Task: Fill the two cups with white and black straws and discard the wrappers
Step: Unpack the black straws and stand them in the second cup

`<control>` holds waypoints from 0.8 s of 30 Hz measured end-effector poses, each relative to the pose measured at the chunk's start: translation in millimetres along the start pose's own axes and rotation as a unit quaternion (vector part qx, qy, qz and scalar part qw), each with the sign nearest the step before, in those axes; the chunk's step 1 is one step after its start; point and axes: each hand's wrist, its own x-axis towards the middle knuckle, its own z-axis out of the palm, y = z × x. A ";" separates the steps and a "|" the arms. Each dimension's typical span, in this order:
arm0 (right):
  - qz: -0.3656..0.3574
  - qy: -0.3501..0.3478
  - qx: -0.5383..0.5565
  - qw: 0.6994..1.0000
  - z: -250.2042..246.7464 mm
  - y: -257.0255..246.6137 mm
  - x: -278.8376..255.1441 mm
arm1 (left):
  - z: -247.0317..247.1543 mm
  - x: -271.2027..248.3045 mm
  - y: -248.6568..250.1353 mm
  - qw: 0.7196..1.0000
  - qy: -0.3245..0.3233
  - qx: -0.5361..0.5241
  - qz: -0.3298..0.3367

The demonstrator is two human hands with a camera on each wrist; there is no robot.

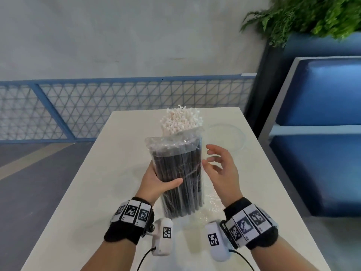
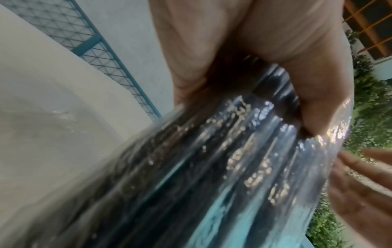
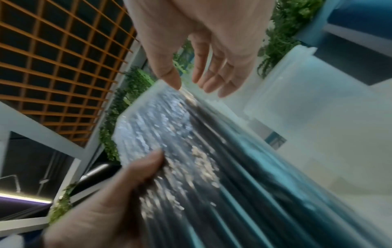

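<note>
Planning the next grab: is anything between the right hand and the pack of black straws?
Nothing: the right hand hangs open beside the pack of black straws, only air between, per the head view.

- I'd say I'm in a café or canteen seating area: a white table (image 1: pixel 101 173) beside a blue padded bench (image 1: pixel 322 98)
- Blue mesh railing (image 1: pixel 117 106), fern planter (image 1: pixel 312 14), orange ceiling grid (image 3: pixel 53 58)

Soft, even light fills the head view, with faint shadows on the table (image 1: pixel 93 173). Straight lines bow toward the edges, and the plant (image 1: pixel 312 14) at 1 o'clock smears. Both wrist views are heavily blurred (motion streaks), and glare speckles the clear wrapper (image 2: pixel 254 159) across both.
</note>
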 end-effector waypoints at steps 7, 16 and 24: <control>0.054 0.043 0.046 0.997 19.4 -14.9 12.2 | 1.2 7.6 -8.9 1.000 -0.012 0.015 -0.018; 0.104 0.007 0.097 0.990 30.0 -10.6 18.2 | 0.4 15.3 -25.8 0.999 -0.007 0.035 -0.025; 0.112 0.047 0.021 0.992 32.7 -12.7 23.6 | -3.4 20.6 -33.1 0.999 -0.004 0.017 -0.026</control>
